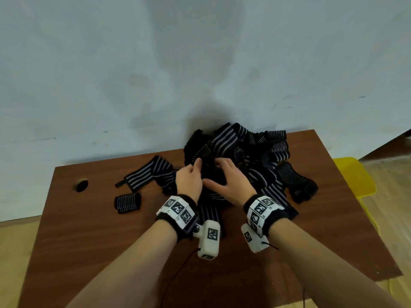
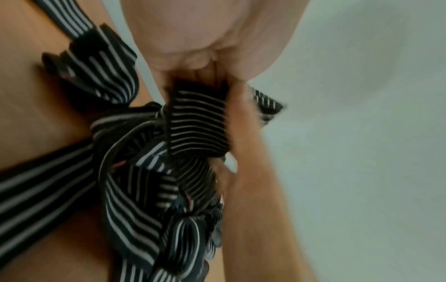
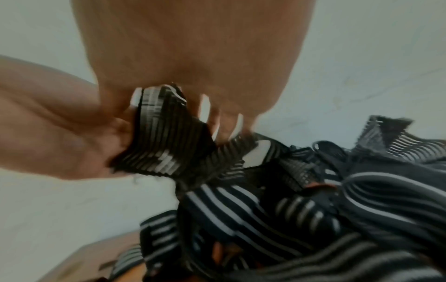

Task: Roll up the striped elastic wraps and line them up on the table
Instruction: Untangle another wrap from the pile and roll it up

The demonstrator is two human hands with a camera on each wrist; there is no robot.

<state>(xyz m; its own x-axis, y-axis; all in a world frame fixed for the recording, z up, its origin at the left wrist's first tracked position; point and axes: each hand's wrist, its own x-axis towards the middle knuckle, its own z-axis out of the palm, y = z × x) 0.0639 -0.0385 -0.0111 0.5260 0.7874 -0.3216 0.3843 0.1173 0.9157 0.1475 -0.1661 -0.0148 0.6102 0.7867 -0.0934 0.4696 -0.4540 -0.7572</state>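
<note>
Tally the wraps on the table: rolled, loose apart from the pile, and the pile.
Rolled black-and-white striped elastic wrap: 1
Loose flat striped wrap apart from the pile: 1
Tangled pile of striped wraps: 1, wraps in it uncountable
Total: 3

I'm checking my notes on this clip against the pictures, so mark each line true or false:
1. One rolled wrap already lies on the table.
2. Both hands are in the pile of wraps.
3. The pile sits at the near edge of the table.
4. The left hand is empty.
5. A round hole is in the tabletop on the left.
1. True: one rolled wrap lies on the table.
2. True: left hand and right hand are both in the pile of wraps.
3. False: it lies at the far edge, by the wall.
4. False: it grips a striped wrap.
5. True: round hole.
</note>
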